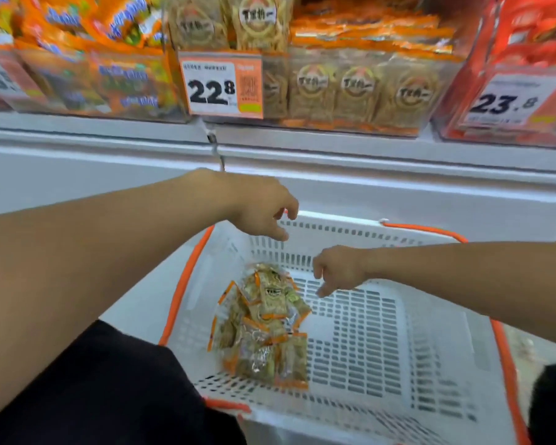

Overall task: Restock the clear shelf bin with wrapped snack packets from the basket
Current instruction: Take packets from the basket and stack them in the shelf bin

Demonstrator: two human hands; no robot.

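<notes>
Both the left hand and right hand hang loosely curled and empty above the basket, so the pick-up step seems to be starting: next, grasp the snack packets at lower centre for the clear shelf bin at the top.

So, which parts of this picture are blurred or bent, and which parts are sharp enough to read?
Head view: the orange bags at upper left and the red bin at right are smeared by motion; the 22.8 price tag reads clearly; the snack packets in the white basket are fairly sharp; both hands are slightly soft; the shelf edge bows from the wide-angle lens.
</notes>
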